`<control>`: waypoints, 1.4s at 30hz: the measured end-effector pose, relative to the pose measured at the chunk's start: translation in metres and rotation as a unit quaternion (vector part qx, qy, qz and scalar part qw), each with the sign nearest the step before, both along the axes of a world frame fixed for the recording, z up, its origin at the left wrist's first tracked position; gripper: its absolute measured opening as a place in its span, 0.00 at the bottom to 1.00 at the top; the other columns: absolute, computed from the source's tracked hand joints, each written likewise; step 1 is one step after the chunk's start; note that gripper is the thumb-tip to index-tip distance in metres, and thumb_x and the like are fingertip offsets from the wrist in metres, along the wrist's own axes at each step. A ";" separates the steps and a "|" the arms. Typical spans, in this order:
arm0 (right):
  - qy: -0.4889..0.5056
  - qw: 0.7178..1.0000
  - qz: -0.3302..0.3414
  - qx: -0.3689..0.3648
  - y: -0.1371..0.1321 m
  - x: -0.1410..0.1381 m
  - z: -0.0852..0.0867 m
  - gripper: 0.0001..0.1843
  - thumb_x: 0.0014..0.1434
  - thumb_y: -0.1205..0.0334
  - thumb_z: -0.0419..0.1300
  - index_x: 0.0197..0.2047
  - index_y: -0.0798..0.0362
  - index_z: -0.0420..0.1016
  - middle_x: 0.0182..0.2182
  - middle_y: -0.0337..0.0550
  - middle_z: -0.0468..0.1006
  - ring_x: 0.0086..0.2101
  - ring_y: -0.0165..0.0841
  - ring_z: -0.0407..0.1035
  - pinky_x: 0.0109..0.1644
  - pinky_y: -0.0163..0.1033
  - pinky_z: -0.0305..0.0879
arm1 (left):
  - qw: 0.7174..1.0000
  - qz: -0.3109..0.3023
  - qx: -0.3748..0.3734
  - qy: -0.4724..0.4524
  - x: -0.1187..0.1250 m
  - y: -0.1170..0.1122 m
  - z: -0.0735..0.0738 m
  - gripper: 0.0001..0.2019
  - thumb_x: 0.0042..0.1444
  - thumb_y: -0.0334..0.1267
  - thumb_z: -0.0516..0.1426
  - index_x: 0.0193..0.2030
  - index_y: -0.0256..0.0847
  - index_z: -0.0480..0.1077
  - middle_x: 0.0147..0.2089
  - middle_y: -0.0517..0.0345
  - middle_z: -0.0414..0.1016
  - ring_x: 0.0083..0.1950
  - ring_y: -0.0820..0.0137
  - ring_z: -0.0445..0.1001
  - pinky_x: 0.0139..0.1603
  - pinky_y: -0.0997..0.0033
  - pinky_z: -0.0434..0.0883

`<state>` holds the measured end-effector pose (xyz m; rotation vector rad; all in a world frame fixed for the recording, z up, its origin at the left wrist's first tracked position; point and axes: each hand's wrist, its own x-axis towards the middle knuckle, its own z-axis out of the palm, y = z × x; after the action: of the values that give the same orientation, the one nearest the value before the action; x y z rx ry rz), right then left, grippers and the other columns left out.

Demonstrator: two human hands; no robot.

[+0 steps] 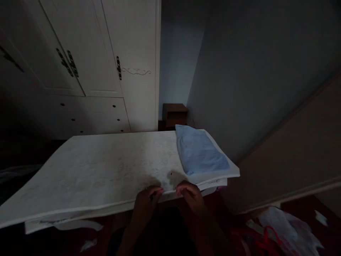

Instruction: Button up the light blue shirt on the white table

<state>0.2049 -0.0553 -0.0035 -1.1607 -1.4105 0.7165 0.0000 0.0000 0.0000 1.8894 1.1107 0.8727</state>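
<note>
A thin white mattress (106, 170) with faint grey patterning lies on a bed in front of me. My left hand (147, 199) is at its near edge, thumb and fingers pinched together on the rim. A short way to the right, my right hand (190, 193) also has its fingers curled closed on that edge. Between the two hands a short bright strip of the rim shows. A small dark spot marks the mattress just beyond them. The fingertips' undersides are hidden. A light blue pillow (199, 151) lies flat at the right end.
White wardrobes (103, 53) with dark handles and drawers stand behind the bed. A small brown nightstand (176, 113) is in the far corner. The grey wall (253, 71) runs along the right. Plastic bags (287, 227) lie on the dark red floor at lower right.
</note>
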 end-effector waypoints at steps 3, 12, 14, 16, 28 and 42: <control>-0.003 0.999 -0.028 -0.018 -0.018 0.029 0.003 0.16 0.65 0.54 0.53 0.32 0.51 0.78 0.26 0.41 0.77 0.29 0.32 0.71 0.34 0.36 0.67 | 0.998 0.015 -0.048 -0.035 0.016 0.008 0.004 0.13 0.57 0.48 0.57 0.34 0.43 0.77 0.35 0.56 0.81 0.39 0.63 0.78 0.43 0.66 0.71; 0.021 0.987 -0.153 -0.041 -0.052 0.099 0.002 0.13 0.62 0.53 0.58 0.31 0.50 0.77 0.25 0.39 0.75 0.29 0.32 0.71 0.35 0.35 0.67 | 0.837 0.010 -0.399 -0.374 0.081 0.063 0.008 0.13 0.48 0.40 0.64 0.39 0.36 0.72 0.47 0.41 0.78 0.50 0.59 0.77 0.57 0.58 0.70; 0.032 0.984 -0.170 -0.044 -0.056 0.102 0.000 0.13 0.62 0.53 0.58 0.31 0.51 0.77 0.25 0.39 0.75 0.29 0.32 0.70 0.35 0.35 0.67 | 0.788 0.002 -0.473 -0.393 0.090 0.082 0.013 0.07 0.52 0.36 0.59 0.37 0.35 0.71 0.44 0.40 0.78 0.49 0.60 0.78 0.60 0.59 0.68; 0.045 0.982 -0.180 -0.044 -0.060 0.103 -0.003 0.13 0.61 0.53 0.58 0.31 0.51 0.77 0.25 0.39 0.75 0.29 0.33 0.70 0.35 0.36 0.67 | 0.760 -0.014 -0.533 -0.372 0.099 0.096 0.020 0.06 0.55 0.35 0.55 0.37 0.35 0.70 0.42 0.40 0.78 0.49 0.60 0.77 0.59 0.59 0.69; 0.096 0.973 -0.197 -0.078 -0.075 0.116 -0.025 0.14 0.60 0.49 0.59 0.32 0.49 0.77 0.25 0.41 0.74 0.29 0.37 0.70 0.38 0.42 0.67 | 0.858 0.005 -0.502 -0.108 0.155 0.120 0.039 0.10 0.49 0.40 0.65 0.33 0.38 0.70 0.38 0.48 0.74 0.42 0.63 0.74 0.42 0.64 0.75; 0.354 0.912 0.017 -0.206 -0.048 0.097 -0.005 0.27 0.56 0.40 0.63 0.50 0.51 0.74 0.45 0.52 0.81 0.42 0.41 0.76 0.46 0.48 0.71 | 0.890 0.061 -0.423 -0.159 0.196 0.117 0.046 0.15 0.44 0.36 0.64 0.40 0.38 0.71 0.34 0.52 0.78 0.37 0.60 0.77 0.37 0.63 0.74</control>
<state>0.3022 -0.1037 -0.0087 -1.0277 -0.6770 1.3463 0.1963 0.1171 0.0461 0.9273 1.1497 0.5811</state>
